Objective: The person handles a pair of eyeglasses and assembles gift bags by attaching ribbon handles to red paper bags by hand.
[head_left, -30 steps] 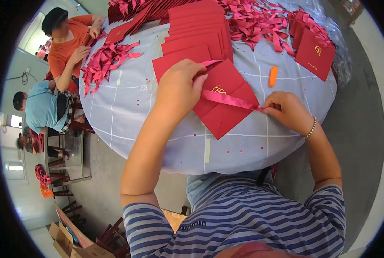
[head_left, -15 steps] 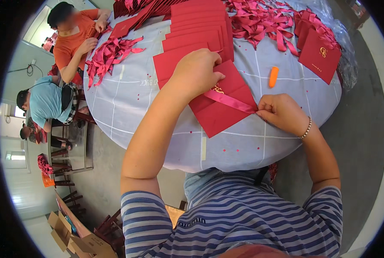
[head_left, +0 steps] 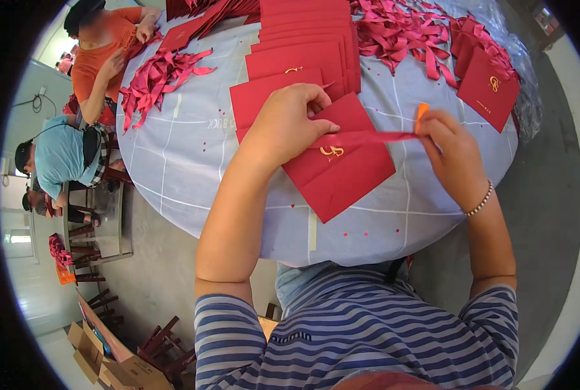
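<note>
A dark red square card or envelope (head_left: 358, 179) with a gold emblem lies tilted on the table before me. A glossy pink-red ribbon (head_left: 377, 138) stretches across it between my hands. My left hand (head_left: 293, 123) is over the card's upper left side, fingers curled and thumb bent. A short ribbon end pokes out by its fingertips; its exact grip is hidden under the hand. My right hand (head_left: 455, 159), with a beaded bracelet, pinches the ribbon's other end, raised off the card's right corner. Just behind those fingertips is a small orange plastic object (head_left: 422, 112), partly covered.
An overlapping row of red cards (head_left: 303, 36) runs away from me. Ribbon heaps lie at the back right (head_left: 400, 32) and left (head_left: 160, 81). More cards (head_left: 491, 91) sit at the right edge near clear plastic. A person in orange (head_left: 98, 65) works across the table.
My right hand has moved up and to the right, lifting its ribbon end away from the card's right corner. The ribbon now runs nearly level, uncovering the gold emblem. My left hand stays near the card's upper left.
</note>
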`<move>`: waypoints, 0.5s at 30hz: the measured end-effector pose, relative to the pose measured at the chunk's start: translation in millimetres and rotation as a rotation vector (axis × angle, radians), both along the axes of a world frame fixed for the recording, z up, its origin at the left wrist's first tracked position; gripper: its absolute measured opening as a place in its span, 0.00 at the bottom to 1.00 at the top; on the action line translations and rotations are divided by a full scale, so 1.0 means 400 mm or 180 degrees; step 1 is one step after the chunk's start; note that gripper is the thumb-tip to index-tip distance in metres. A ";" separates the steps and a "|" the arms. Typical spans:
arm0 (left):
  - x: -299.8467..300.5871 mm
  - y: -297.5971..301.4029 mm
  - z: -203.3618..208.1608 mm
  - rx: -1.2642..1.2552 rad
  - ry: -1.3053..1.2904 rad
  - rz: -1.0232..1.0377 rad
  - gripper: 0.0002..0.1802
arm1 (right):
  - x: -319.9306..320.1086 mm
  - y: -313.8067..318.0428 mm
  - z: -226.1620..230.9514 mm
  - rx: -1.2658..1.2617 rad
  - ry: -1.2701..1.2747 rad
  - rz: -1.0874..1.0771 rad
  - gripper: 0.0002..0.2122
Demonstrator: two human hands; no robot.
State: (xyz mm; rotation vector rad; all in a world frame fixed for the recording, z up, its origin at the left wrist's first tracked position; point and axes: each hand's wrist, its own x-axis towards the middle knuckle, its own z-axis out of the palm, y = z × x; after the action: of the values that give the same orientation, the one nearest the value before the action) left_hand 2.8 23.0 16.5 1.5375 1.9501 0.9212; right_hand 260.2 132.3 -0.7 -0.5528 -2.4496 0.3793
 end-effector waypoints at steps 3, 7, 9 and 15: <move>-0.013 -0.007 -0.010 -0.0087 -0.0373 -0.0038 0.10 | -0.039 0.016 0.029 0.0379 -0.0149 -0.0136 0.05; -0.029 -0.017 -0.020 0.0077 -0.0961 -0.0210 0.06 | -0.110 0.016 0.040 -0.0445 -0.0296 -0.0635 0.04; -0.031 -0.018 -0.014 0.0061 -0.1117 -0.0300 0.06 | -0.144 0.033 0.036 -0.1295 0.1087 0.0007 0.04; -0.036 -0.020 -0.023 0.0118 -0.1120 -0.0247 0.06 | -0.216 0.058 0.043 -0.3277 0.2385 0.1020 0.07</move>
State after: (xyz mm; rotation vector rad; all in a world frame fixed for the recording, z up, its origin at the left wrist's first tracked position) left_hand -11.7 14.9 7.4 1.3531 1.6225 1.1149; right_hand 173.8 155.4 16.7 -0.2979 -1.4668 1.6687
